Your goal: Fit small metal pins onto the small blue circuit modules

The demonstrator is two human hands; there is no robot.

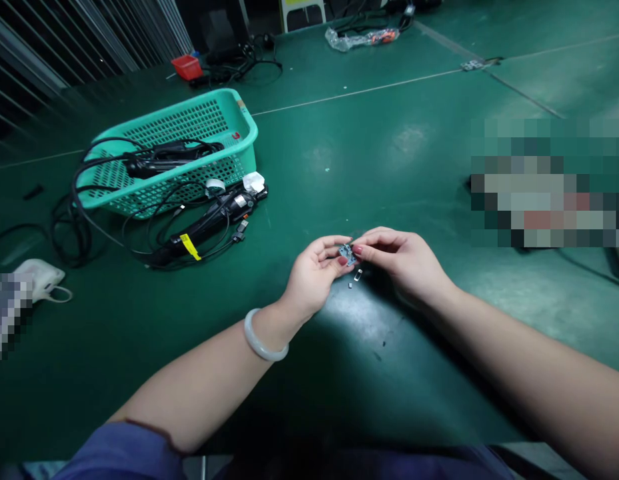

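Blue-grey and small, the circuit board (347, 253) sits between my two hands, in front of me over the green table (299, 170); I cannot tell whether it touches the surface below. My left hand (309, 277) has it between thumb and curled fingers, with little gap left. My right hand (414, 260) is closed to a pinch, thumb against forefinger, at the board's right edge. Just below my fingertips lie a small metal frame (358, 275) and a tiny pale square (350, 285), both on the table and apart from each other. I wear a pale bracelet (262, 343) on my left wrist, and a blue sleeve (124, 457) ends near that elbow.

Off to the left stands a turquoise basket (248, 127) with black cables and a long dark object inside. Right in front of it lies a long black device (209, 223) bearing a yellow tag (190, 247), its cable ending in a plug (240, 230). Farther back are a red box (187, 67) and a clear plastic bag (346, 40) with something orange in it.
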